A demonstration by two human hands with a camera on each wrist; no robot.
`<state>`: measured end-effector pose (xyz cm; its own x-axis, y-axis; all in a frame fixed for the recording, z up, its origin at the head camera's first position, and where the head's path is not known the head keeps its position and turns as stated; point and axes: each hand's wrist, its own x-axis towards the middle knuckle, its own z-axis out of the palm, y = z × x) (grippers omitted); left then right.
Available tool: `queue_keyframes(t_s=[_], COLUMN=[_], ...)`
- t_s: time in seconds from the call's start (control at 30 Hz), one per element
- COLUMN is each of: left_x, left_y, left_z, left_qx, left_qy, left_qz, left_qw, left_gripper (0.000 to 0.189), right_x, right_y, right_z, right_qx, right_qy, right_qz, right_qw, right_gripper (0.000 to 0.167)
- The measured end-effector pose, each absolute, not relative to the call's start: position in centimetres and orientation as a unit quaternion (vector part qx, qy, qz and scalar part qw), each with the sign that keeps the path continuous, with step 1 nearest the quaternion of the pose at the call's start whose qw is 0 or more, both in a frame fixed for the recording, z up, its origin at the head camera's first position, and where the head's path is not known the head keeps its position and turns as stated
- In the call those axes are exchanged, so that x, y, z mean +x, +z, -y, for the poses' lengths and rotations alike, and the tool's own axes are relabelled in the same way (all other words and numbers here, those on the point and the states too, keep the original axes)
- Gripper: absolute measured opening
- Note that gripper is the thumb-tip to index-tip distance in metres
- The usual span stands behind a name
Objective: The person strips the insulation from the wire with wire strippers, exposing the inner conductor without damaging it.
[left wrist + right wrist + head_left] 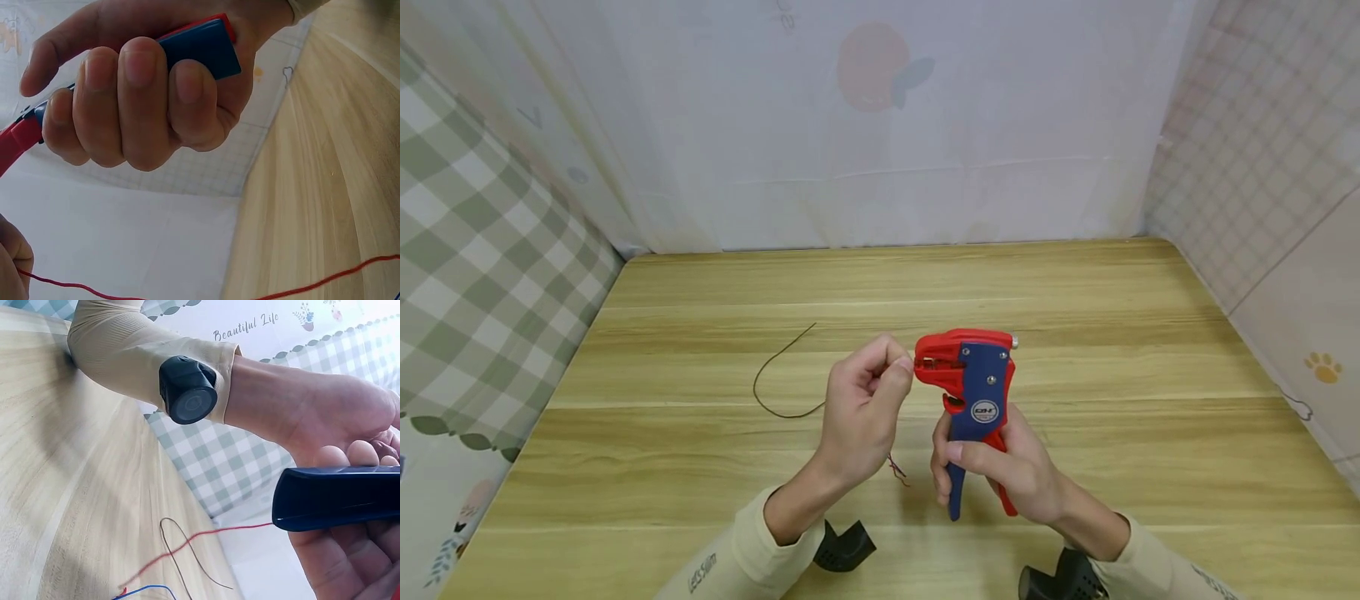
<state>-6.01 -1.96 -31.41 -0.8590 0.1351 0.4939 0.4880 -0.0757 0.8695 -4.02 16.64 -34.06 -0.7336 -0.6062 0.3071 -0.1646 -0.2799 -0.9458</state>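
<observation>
My right hand [1026, 479] grips the handles of a red and blue wire stripper [985, 375] held upright, its red head facing left. In the left wrist view several curled fingers [145, 106] wrap its handles. Close to the tool's mouth, my left hand [859, 417] pinches a red wire [319, 284] between thumb and forefinger. The pinched wire end is hidden in the head view. From the left fist the red wire runs down towards the table in the right wrist view, passing behind the blue handle [337, 497]. Thin wire ends [897, 471] show below the left hand.
A thin dark wire [756, 387] lies curved on the wooden table [662, 458], left of my left hand. The right wrist view also shows a blue wire [150, 587] low down. Cloth-covered walls [1000, 167] enclose the back and sides. Black wrist cameras [844, 547] sit below both sleeves.
</observation>
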Motion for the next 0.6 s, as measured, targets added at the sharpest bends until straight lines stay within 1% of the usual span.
queue_keyframes(t_s=[0.17, 0.4, 0.6], left_x=[-6.00, -5.99, -6.08], left_y=[-31.35, -31.34, -31.15], left_z=[2.00, 2.00, 2.27], left_qx=[-0.232, -0.231, -0.225], left_qy=[-0.692, -0.688, -0.688], left_qz=[0.669, 0.669, 0.668], left_qw=[0.138, 0.161, 0.171], left_gripper=[0.026, 0.027, 0.028], right_x=[-3.96, -3.74, -3.81], right_y=[-34.05, -34.03, -33.97], right_z=[-16.59, -16.54, -16.56], right_qx=[-0.327, -0.310, -0.315], right_qy=[-0.734, -0.746, -0.747], right_qz=[-0.577, -0.564, -0.559], right_qw=[0.148, 0.171, 0.174], right_gripper=[0.017, 0.015, 0.014])
